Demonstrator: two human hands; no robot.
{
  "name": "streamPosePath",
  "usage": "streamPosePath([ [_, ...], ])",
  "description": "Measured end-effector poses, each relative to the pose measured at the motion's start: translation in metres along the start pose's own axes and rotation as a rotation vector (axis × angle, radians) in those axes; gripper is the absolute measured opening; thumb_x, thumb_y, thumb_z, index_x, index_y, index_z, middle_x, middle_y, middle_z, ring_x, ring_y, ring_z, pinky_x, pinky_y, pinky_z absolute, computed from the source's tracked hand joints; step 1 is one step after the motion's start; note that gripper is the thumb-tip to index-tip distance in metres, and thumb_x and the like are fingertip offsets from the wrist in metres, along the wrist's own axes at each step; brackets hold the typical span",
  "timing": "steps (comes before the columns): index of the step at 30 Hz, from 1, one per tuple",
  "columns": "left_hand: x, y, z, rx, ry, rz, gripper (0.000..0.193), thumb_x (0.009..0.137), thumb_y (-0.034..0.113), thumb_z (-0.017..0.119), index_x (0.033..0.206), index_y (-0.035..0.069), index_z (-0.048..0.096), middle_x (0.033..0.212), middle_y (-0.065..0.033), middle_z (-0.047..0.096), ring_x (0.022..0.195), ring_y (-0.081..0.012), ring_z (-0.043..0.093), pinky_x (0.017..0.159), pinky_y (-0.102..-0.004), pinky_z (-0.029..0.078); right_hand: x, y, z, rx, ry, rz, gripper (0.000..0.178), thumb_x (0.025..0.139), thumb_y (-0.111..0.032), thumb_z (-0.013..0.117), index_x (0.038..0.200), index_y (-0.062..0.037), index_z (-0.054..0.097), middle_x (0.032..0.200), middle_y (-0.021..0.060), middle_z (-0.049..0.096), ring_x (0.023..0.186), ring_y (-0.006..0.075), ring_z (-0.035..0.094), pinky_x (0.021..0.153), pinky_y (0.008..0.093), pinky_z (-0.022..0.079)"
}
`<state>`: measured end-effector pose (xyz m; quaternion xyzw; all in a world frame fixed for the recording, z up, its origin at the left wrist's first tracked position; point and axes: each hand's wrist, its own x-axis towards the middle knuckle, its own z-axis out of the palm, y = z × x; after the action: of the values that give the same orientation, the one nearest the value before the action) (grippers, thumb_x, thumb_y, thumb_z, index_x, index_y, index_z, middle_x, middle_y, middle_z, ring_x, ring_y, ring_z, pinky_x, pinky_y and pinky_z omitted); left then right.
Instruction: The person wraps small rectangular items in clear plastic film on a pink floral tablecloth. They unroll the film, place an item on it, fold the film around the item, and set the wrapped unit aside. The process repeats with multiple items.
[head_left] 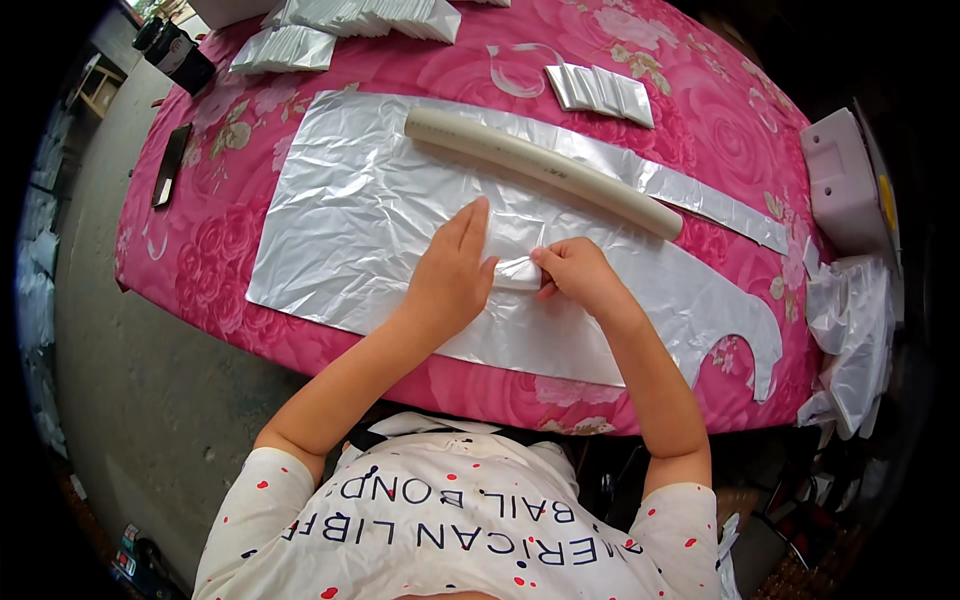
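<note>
A large whitish plastic bag [330,230] lies flat and creased across the table, with its cut-out handle loops at the right. A small folded piece of the same shiny plastic [517,274] is between my hands, over the middle of the big bag. My right hand [580,275] pinches this folded plastic at its right edge between thumb and fingers. At its left edge rests my left hand [452,262], fingers stretched out and thumb apart. Beyond both hands a pale plastic pipe [540,170] lies slantwise on the big bag.
Stacks of folded plastic [370,18] sit at the back left, and a smaller stack [600,93] at the back right. A dark bottle [175,55] and a black phone-like object [172,166] are at the left. Loose bags [850,335] hang by a pinkish box [848,175] on the right.
</note>
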<state>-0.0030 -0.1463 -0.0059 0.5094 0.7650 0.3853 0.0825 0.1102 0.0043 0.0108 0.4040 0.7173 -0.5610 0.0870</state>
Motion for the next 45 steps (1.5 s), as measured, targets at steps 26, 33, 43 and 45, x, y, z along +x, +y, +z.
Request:
streamPosePath([
  [26,-0.077,-0.012,-0.033,-0.637,-0.134,-0.219,0.047,0.087,0.016,0.055,0.127,-0.004,0.042,0.126,-0.0212,0.047,0.117,-0.0272,0.047,0.098,-0.0369,0.036,0.014,0.002,0.036,-0.813,0.426,-0.934,0.054,0.082,-0.031,0.059,0.124,0.0015,0.047,0.132,0.0206,0.042,0.127,0.0344,0.034,0.105,0.0447,0.025],
  [33,-0.195,-0.012,-0.071,-1.07,-0.339,-1.105,0.028,0.092,0.015,0.051,0.112,-0.004,0.057,0.105,-0.0134,0.063,0.092,-0.0166,0.062,0.08,-0.0266,0.05,-0.032,0.006,0.141,-0.583,0.155,-0.857,0.063,0.088,-0.037,0.049,0.137,-0.0007,0.031,0.144,0.0247,0.02,0.135,0.0372,0.016,0.109,0.047,0.013],
  [43,-0.172,0.01,-0.087,-0.192,-0.323,-0.639,0.012,0.075,0.009,0.066,0.083,-0.001,0.067,0.065,-0.0109,0.063,0.056,-0.0137,0.06,0.055,-0.0253,0.047,-0.065,-0.006,0.132,-0.883,-0.25,-1.215,0.019,0.081,-0.021,0.058,0.093,-0.0067,0.06,0.126,0.0145,0.047,0.13,0.0294,0.029,0.109,0.0505,0.01],
  [45,-0.159,0.012,-0.089,-0.167,-0.267,-0.511,0.019,0.073,0.006,0.068,0.091,0.0,0.066,0.072,-0.0097,0.065,0.062,-0.0133,0.061,0.06,-0.0248,0.049,-0.052,-0.01,0.098,-0.8,-0.41,-1.059,0.012,0.078,-0.017,0.062,0.085,-0.0079,0.059,0.108,0.0097,0.056,0.113,0.0244,0.044,0.108,0.0496,0.015],
])
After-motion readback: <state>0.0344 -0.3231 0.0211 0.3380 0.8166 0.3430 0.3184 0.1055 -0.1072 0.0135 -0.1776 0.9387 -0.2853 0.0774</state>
